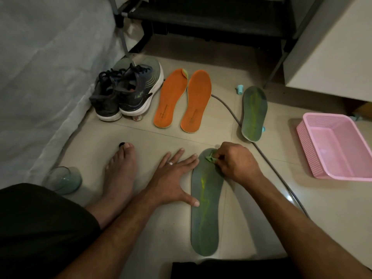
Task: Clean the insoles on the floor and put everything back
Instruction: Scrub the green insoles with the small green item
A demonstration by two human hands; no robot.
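Head view, right hand point(236, 163) with fingers curled, pinching a small green scrap point(210, 157) at the toe of a long grey-green insole point(205, 214) flat on the tiled floor point(141, 137), left hand point(174, 178) spread flat, thumb on its edge, second green insole point(254, 113), orange foam pair point(182, 98), laced sneakers point(126, 93), grey cable point(229, 109), pink mesh basket point(314, 156) around.

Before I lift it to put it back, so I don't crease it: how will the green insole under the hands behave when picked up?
The green insole looks thin and flat, so probably light and floppy; held by one end it may droop. The left hand presses beside it, hinting it slides on the smooth floor tiles.
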